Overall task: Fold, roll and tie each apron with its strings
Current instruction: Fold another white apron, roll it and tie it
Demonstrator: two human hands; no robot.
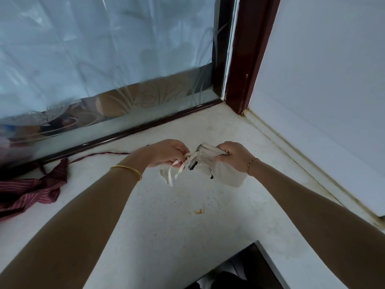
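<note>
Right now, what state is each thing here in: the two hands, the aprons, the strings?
Left hand: pinches the strings.
Right hand: grips the white apron.
White apron: folded small, not yet tied.
Strings: loose, dangling.
Maroon apron: crumpled, unfolded, lying on the counter.
Counter: marked by a small brownish stain.

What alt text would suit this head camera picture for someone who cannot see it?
Above a white counter, the right hand grips a folded white apron while the left hand pinches its pale strings. A crumpled maroon striped apron lies to the left, beside a frosted glass pane.
</note>
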